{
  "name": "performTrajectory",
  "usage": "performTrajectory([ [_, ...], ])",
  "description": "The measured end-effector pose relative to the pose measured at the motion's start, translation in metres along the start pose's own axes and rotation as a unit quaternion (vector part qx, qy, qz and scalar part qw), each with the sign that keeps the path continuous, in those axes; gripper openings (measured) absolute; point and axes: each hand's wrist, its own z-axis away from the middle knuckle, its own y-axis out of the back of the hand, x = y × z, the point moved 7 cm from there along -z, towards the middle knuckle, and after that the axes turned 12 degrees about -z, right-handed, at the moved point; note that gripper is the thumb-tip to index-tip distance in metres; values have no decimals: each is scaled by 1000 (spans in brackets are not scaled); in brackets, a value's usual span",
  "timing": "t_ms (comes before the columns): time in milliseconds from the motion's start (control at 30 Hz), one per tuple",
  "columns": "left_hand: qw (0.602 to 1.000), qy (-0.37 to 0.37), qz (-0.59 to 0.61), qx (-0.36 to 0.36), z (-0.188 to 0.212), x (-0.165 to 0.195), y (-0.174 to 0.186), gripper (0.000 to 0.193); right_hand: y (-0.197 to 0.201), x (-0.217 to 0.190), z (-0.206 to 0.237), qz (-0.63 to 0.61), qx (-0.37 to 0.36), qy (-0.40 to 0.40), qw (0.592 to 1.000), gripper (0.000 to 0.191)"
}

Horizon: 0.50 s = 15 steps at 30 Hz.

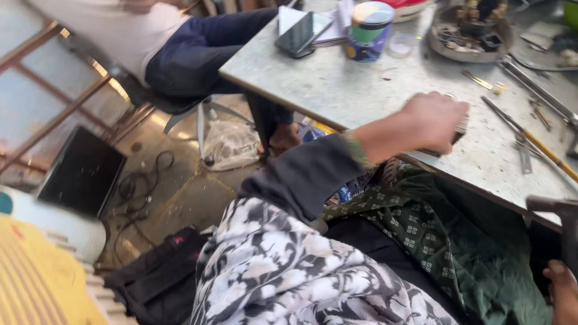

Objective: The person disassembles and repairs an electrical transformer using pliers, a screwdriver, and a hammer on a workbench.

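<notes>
Head view: left hand (433,123) closed over a small dark block (460,129) at the surface (337,90) edge; right hand unseen.

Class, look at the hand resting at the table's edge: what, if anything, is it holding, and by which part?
The left hand is closed over a small dark block-like object at the table edge, gripping it from above; only one end shows. What the object is cannot be told.

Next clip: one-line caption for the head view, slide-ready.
Left hand grips a small dark block at the edge of a grey worktable strewn with tools; another person sits nearby.
</notes>
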Motion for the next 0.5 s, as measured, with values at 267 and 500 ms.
performTrajectory([
  [267, 991, -22, 57, 117, 2, 6, 7, 40, 3, -36, 15, -7, -26, 79, 996, 35],
  [500, 884, 14, 415, 215, 40, -25, -17, 66, -5, -150, 123, -80, -89, 239, 964, 59],
])
